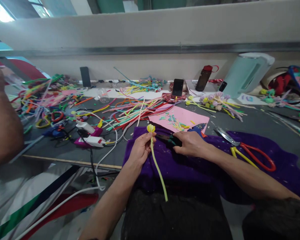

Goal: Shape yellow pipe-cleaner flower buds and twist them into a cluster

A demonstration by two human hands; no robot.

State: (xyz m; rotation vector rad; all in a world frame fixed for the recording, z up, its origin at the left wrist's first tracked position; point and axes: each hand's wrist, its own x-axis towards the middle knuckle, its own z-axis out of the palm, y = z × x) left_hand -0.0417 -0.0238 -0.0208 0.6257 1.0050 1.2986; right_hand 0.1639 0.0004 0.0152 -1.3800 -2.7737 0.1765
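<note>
A yellow-green pipe-cleaner flower (155, 156), bud uppermost and stem trailing down toward the person's lap, is pinched just under the bud by the left hand (140, 149), fingers pressed together around the stem. Just right of that grip, the right hand (190, 143) is closed on dark pliers (168, 139), whose tip points at the bud. Both rest on a purple cloth (190, 166). Beyond the grip lies a pink sheet (182, 116) with cut bits; further right, red-handled scissors (250, 154).
</note>
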